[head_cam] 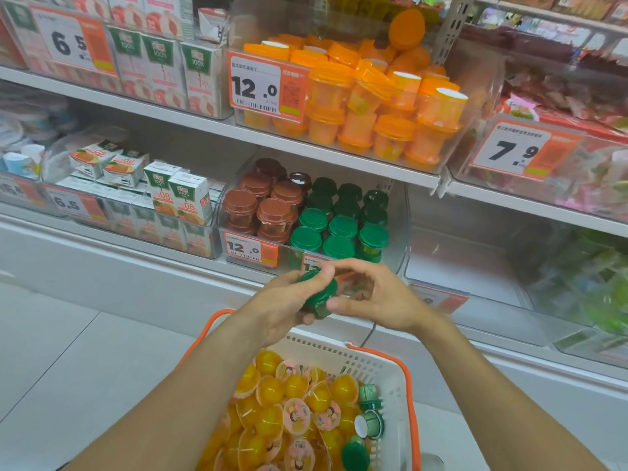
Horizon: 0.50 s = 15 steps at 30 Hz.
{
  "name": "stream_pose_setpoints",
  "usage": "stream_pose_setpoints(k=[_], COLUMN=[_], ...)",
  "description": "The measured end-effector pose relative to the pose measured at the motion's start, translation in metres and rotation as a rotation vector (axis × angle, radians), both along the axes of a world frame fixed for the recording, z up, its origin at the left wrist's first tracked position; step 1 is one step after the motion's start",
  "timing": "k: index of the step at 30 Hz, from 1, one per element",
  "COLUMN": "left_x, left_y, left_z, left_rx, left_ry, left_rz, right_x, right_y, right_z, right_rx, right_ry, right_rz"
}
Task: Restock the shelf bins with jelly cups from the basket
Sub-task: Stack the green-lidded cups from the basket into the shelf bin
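My left hand (pixel 289 300) grips a green-lidded jelly cup (pixel 319 295) above the basket, thumb over its lid. My right hand (pixel 370 297) meets it from the right, its curled fingers touching the cup's side. Below them a white basket with orange handles (pixel 390 379) holds several yellow jelly cups (pixel 272 413) and three green-lidded cups (pixel 370 423) at its right side. Just beyond my hands, the clear lower shelf bin (pixel 401 232) holds several green-lidded cups (pixel 339 229) and brown-lidded cups (pixel 258 205).
The upper shelf bin (pixel 469 124) is piled with orange-lidded cups. Juice cartons (pixel 176 195) fill the bins to the left. A clear bin (pixel 458 263) to the right of the green cups shows nothing inside. Packaged snacks (pixel 560 96) sit at the upper right. White floor tiles (pixel 68 334) lie left.
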<state>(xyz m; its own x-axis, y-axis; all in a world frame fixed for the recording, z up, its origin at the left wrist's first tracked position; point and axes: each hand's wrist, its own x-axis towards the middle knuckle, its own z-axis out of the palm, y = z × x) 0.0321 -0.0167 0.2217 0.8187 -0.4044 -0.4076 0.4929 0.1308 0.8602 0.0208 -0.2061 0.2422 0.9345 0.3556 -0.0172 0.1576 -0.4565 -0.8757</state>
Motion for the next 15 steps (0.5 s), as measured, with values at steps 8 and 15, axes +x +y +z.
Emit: stream_pose_setpoints(k=[8,15], left_x=[0.002,0.001], left_y=[-0.006,0.001], left_z=[-0.001,0.014], left_rx=[0.008,-0.035], left_ry=[0.075,0.148], left_rz=[0.066,-0.097], right_x=[-0.009,-0.006], right_y=[0.001,-0.005], right_z=[-0.002,0.006], right_rx=[0.225,0.357], right_ry=[0.158,0.199], right_rz=[-0.244,-0.197])
